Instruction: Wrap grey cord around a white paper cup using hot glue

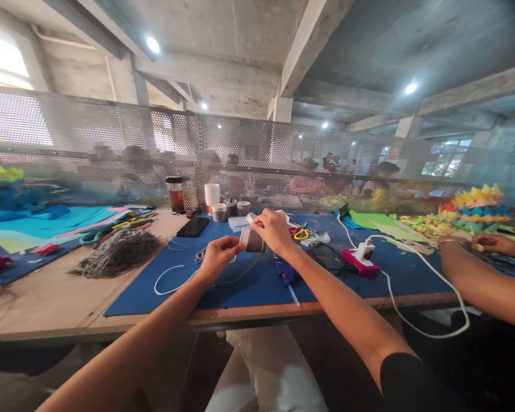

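Note:
A small white paper cup [255, 241], its side wound with grey-brown cord, is held tilted above the blue mat [137, 292]. My left hand [217, 257] pinches it at its white end. My right hand [272, 230] is closed at its upper side, fingers bent over it, with a white edge by the fingertips. Just below my right hand lies a blue glue gun [285, 272] with a pale glue stick out of its back. Thin white cord [165, 293] curls on the mat beside my left hand.
A heap of grey cord [115, 253] lies at left. Behind are a black phone [193, 226], a dark drink jar [175, 195] and white cups [212, 196]. To the right are yellow-handled scissors [301, 234], a magenta power strip [360, 264] and a co-worker's arm [476, 280].

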Available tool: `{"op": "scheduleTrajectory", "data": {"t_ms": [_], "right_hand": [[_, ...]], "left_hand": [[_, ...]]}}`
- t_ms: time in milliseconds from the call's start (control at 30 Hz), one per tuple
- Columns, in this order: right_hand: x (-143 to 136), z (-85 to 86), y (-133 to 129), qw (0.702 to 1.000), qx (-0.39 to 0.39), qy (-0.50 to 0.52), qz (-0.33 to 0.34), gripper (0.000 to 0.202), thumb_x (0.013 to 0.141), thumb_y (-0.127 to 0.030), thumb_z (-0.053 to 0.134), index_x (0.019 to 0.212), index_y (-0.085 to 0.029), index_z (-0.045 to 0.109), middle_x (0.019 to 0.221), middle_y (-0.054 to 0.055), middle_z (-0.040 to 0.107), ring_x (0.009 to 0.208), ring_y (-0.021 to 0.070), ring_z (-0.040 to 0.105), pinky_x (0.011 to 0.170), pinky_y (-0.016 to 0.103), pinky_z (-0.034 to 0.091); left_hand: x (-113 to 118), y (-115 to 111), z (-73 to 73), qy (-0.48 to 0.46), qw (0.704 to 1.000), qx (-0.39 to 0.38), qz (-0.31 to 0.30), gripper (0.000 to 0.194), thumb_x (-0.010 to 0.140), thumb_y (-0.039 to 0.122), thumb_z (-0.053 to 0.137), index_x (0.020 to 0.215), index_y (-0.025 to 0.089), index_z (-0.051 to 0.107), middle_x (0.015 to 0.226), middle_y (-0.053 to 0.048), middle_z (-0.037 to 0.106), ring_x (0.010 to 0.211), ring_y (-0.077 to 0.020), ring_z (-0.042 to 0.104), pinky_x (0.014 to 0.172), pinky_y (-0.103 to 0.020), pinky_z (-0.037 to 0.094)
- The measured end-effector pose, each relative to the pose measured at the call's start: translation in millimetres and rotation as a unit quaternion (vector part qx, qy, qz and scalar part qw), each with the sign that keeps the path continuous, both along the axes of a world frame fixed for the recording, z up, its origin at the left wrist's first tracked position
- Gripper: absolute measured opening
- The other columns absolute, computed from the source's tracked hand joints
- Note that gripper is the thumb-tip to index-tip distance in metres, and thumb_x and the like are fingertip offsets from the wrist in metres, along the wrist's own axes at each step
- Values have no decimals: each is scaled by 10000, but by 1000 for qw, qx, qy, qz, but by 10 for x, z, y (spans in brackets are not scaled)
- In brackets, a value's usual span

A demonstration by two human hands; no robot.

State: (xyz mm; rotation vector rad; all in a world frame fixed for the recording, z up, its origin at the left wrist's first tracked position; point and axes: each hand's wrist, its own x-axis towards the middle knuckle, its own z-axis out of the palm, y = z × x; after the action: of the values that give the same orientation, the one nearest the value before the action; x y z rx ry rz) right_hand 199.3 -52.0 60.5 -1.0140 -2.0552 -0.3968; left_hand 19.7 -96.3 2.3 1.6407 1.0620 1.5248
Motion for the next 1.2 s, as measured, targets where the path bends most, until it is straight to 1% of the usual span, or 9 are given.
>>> {"op": "scheduleTrajectory", "data": {"t_ms": [167,333,500,600,933,1033,1133,1200], "right_hand": [[1,4,-1,1000,-19,0,1,145,850,-342,633,769,-232,682,862,-4,629,821,138,552,794,306,281],[9,-2,33,999,-44,-5,3,145,851,-355,623,785,-240,680,848,-14,659,775,129,582,729,270,323],[9,-19,82,994,-110,10,-17,175,835,-406,615,776,-261,692,726,-21,689,702,146,614,630,252,345],[14,-26,107,990,-142,23,-10,178,816,-417,626,761,-264,698,738,-21,703,696,148,623,595,242,351],[10,-79,160,981,-186,52,12,162,802,-375,632,743,-241,702,750,-10,713,703,147,632,610,229,375],[18,-70,165,978,-192,72,32,216,857,-368,567,742,-230,687,769,-8,714,725,143,636,625,224,382],[56,-49,124,972,-202,101,58,306,927,-408,452,815,-221,667,818,8,716,769,142,647,674,228,410],[106,-52,73,965,-217,121,83,345,928,-481,423,927,-215,643,895,32,712,826,151,654,719,242,434]], "left_hand": [[-1,-12,-2,3,1000,3,-8,295,670,383,750,853,155,705,718,-8,643,638,-130,529,582,-233,361],[1,-15,6,11,1000,4,1,317,657,400,753,855,156,711,709,-10,649,629,-134,532,569,-236,361],[8,-30,19,18,1000,0,4,336,668,426,731,871,159,717,747,-27,676,655,-152,554,595,-248,378],[8,-36,24,28,1000,-2,11,337,665,435,724,861,160,721,733,-26,674,643,-155,550,585,-250,372],[-11,-16,-4,42,999,1,1,307,699,411,713,879,163,716,752,-21,673,652,-144,535,588,-241,357],[-13,-15,8,29,1000,1,7,323,679,419,729,873,160,720,736,-20,672,633,-139,533,570,-238,350],[-11,-24,33,1,1000,-4,16,347,658,442,740,851,155,719,746,-28,678,635,-143,544,581,-243,364],[-8,-38,54,-20,1000,-13,18,351,652,444,746,843,151,715,763,-34,682,649,-146,553,597,-244,374]]}}
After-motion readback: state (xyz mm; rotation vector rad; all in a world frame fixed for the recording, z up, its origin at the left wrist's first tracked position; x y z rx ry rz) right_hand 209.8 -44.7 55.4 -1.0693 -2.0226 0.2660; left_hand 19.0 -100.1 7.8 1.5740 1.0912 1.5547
